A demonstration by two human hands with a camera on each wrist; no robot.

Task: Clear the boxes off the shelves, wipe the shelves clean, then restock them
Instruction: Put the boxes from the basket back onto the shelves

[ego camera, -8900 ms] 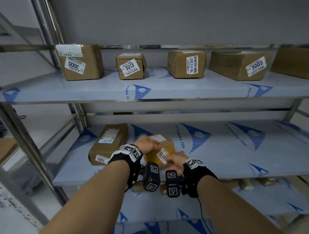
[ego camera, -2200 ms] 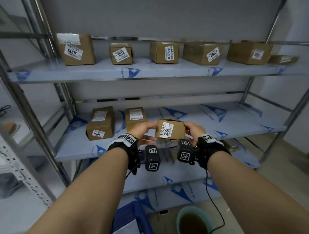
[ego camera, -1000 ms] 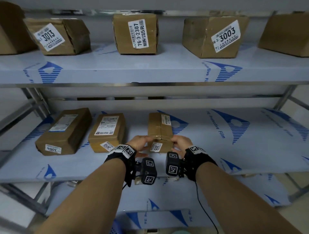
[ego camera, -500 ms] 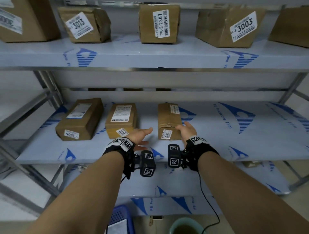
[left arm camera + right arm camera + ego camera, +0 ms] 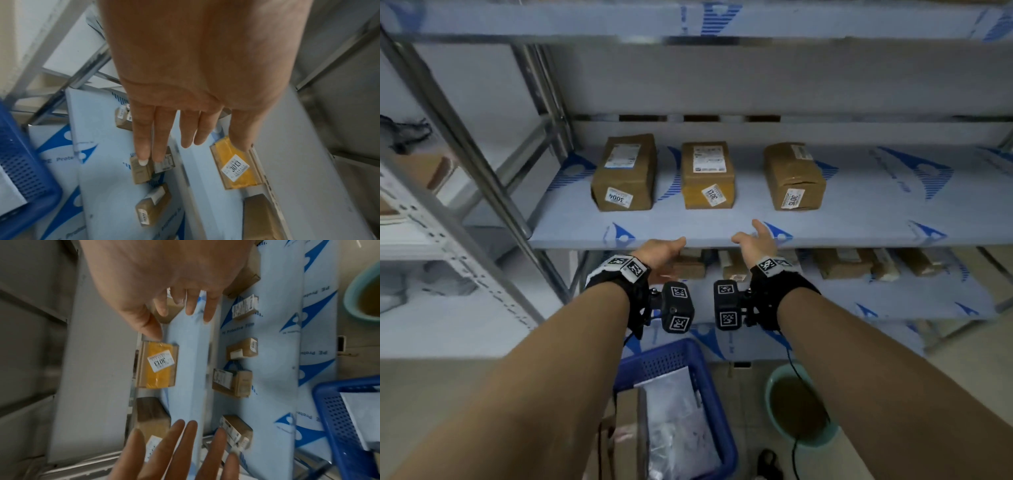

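Steel shelf [image 5: 571,228], centre frame: three boxes in a row, long axes running back. Left hand [image 5: 661,251] and right hand [image 5: 755,241], fingers spread, empty, below its front edge; basket box [image 5: 625,435] lies lower-centre, nearer left hand.
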